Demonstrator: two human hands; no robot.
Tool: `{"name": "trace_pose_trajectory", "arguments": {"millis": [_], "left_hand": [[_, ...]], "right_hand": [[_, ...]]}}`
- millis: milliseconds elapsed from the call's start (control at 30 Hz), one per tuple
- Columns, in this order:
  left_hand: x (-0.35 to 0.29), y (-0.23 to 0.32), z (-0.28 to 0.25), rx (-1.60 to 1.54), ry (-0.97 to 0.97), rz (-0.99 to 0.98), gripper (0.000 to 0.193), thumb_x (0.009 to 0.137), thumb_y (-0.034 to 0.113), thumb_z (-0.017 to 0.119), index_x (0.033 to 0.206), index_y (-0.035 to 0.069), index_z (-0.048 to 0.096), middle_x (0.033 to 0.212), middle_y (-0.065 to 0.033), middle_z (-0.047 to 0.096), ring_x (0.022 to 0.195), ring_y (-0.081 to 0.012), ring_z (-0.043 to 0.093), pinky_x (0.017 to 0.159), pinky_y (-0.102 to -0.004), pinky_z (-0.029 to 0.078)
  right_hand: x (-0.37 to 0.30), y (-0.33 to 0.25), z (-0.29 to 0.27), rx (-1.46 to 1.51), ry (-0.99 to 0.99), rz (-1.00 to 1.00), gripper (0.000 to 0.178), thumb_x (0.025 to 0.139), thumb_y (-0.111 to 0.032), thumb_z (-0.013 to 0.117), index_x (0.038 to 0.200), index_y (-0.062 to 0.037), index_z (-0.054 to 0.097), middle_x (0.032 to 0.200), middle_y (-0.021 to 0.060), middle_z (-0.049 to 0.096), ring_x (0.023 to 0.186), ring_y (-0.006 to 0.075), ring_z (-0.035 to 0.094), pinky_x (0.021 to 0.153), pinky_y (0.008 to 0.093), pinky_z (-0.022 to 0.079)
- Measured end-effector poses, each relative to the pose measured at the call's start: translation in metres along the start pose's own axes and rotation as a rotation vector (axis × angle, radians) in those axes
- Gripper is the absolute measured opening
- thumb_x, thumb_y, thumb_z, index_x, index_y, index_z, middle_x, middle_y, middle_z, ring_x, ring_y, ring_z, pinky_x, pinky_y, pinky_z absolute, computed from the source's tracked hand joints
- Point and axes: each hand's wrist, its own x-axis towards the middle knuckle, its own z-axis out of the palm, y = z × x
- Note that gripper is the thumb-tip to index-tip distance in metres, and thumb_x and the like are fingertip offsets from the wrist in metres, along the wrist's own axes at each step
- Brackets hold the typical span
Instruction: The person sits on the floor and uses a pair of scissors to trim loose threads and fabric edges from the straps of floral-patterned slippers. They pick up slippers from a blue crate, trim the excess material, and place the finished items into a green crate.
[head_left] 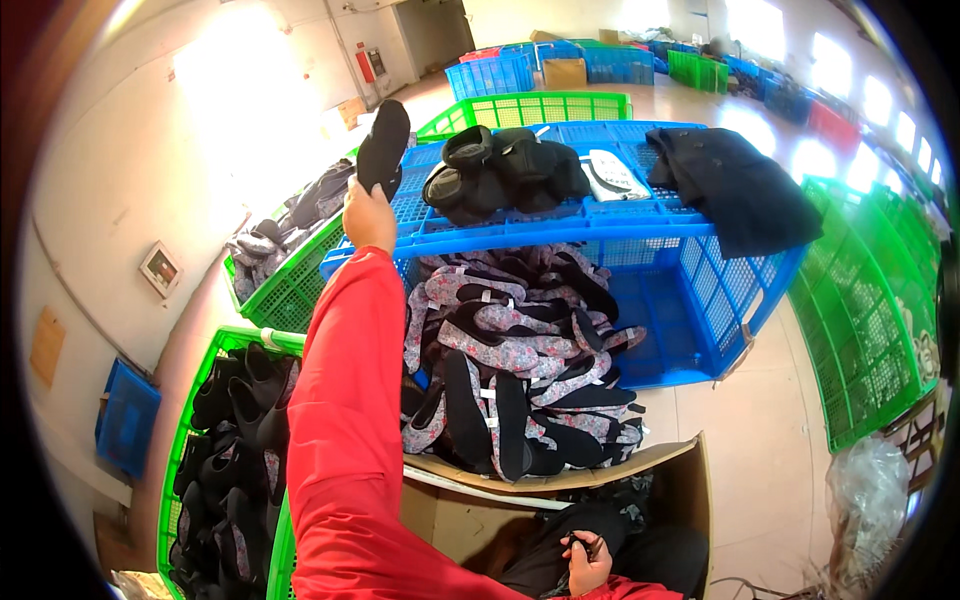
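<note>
My left arm in a red sleeve is stretched far forward. My left hand is closed around one end of a black slipper, holding it up with its flat sole showing. Low in the view, over dark trousers, my right hand is curled shut, with a small dark bit between the fingers that I cannot make out. Between the hands lies a heap of floral slippers with black soles, spilling from a blue crate tipped on its side. Several black slippers are bunched on top of that crate.
A white packet and a dark folded garment rest on the blue crate. Green crates of slippers stand at the left, and another green crate at the right. An open cardboard box sits below the heap.
</note>
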Motion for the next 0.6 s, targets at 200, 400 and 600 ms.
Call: {"name": "trace_pose_trajectory", "arguments": {"millis": [200, 400, 600], "left_hand": [[-0.035, 0.015, 0.018, 0.236, -0.475, 0.161, 0.055, 0.082, 0.016, 0.068, 0.133, 0.003, 0.051, 0.117, -0.0173, 0.059, 0.114, -0.0366, 0.056, 0.098, -0.044, 0.045], [-0.04, 0.021, 0.019, 0.107, -0.433, 0.084, 0.063, 0.083, 0.016, 0.068, 0.14, 0.004, 0.045, 0.13, -0.0197, 0.052, 0.119, -0.0374, 0.053, 0.101, -0.0434, 0.043], [-0.045, 0.007, 0.027, 0.024, -0.324, 0.028, 0.069, 0.083, 0.015, 0.07, 0.144, 0.004, 0.04, 0.138, -0.0238, 0.046, 0.122, -0.0403, 0.051, 0.103, -0.0437, 0.043]], "right_hand": [[0.002, -0.011, 0.005, -0.014, 0.008, 0.034, 0.018, 0.096, -0.002, 0.055, 0.114, -0.001, 0.061, 0.097, 0.0078, 0.068, 0.072, 0.0095, 0.059, 0.067, 0.0213, 0.049], [0.006, -0.005, 0.004, -0.017, 0.029, -0.001, 0.018, 0.096, -0.002, 0.055, 0.114, -0.001, 0.061, 0.096, 0.0076, 0.068, 0.071, 0.0089, 0.059, 0.067, 0.0208, 0.048], [0.004, -0.003, 0.003, -0.031, 0.02, 0.004, 0.021, 0.096, -0.002, 0.056, 0.117, -0.0007, 0.06, 0.097, 0.0082, 0.069, 0.072, 0.0087, 0.059, 0.067, 0.0203, 0.048]]}}
